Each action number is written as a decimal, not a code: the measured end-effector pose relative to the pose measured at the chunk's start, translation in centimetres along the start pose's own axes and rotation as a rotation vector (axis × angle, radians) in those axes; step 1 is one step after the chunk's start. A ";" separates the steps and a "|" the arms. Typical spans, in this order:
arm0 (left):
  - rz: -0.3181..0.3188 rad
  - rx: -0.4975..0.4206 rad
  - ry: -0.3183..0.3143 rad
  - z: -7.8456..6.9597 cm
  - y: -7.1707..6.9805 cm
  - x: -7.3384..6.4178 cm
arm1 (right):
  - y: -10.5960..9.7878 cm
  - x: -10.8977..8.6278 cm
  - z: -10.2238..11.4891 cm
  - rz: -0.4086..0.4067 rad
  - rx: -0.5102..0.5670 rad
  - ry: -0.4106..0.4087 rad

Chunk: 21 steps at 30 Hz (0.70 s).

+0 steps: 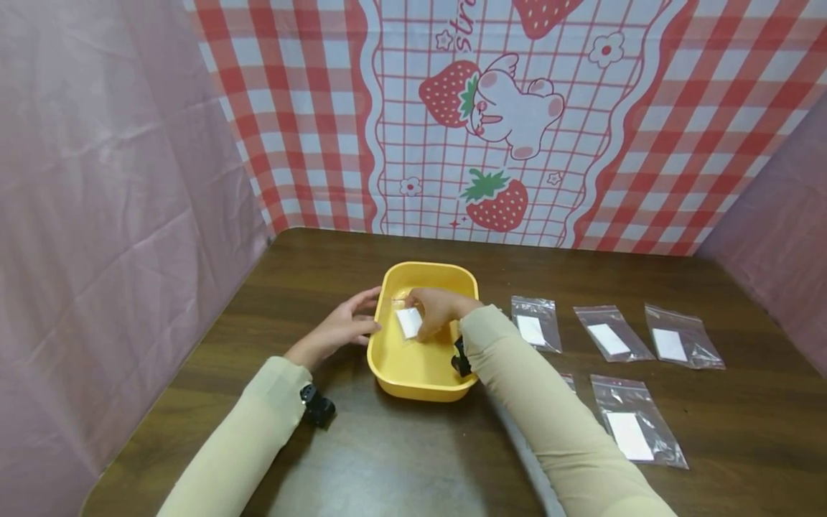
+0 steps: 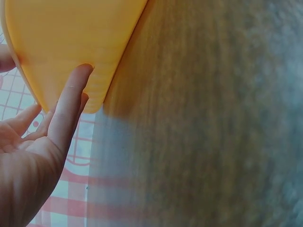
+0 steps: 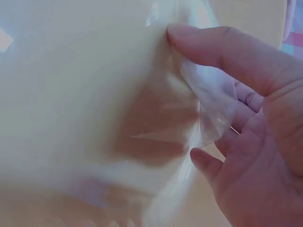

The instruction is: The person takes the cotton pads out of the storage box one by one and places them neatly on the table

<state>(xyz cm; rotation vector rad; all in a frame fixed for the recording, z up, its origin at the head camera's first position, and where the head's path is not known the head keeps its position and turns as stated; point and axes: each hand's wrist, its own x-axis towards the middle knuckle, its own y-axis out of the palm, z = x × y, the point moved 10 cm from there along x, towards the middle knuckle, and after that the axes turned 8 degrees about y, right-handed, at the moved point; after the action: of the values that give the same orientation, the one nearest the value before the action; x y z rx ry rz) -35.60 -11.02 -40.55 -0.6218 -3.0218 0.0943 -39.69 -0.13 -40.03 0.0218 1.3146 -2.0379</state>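
A yellow plastic basin (image 1: 420,392) stands on the brown table. My left hand (image 1: 342,327) is at its left side; in the left wrist view the fairly straight fingers (image 2: 71,101) lie against the outer wall. My right hand (image 1: 444,310) reaches down inside the basin. It pinches the edge of a clear zip bag (image 1: 409,322) that has a white rectangular piece in it. In the right wrist view, thin crinkled plastic of the bag (image 3: 210,106) lies between thumb and fingers.
To the right lie several similar clear bags with white pieces, including one nearest the basin (image 1: 532,330), one at the far right (image 1: 672,345) and one closer to me (image 1: 629,434). Another is mostly hidden under my right sleeve (image 1: 543,402). A strawberry-print cloth (image 1: 452,179) hangs behind the table.
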 end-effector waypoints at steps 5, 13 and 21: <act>-0.002 0.007 -0.003 0.1 0.0 0.0 | -1.0 -0.2 0.1 -0.047 0.067 -0.026; -0.003 -0.005 0.014 -0.2 0.2 0.0 | -3.4 -1.4 1.0 -0.101 0.168 -0.102; -0.015 0.041 -0.016 0.1 0.2 -0.2 | -4.9 -3.0 1.8 -0.137 0.152 -0.116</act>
<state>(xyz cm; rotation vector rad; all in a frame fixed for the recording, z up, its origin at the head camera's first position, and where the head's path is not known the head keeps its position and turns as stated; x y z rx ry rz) -35.36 -10.87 -40.66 -0.5973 -3.0308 0.1610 -39.56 1.19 -34.20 -0.1189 1.1148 -2.2166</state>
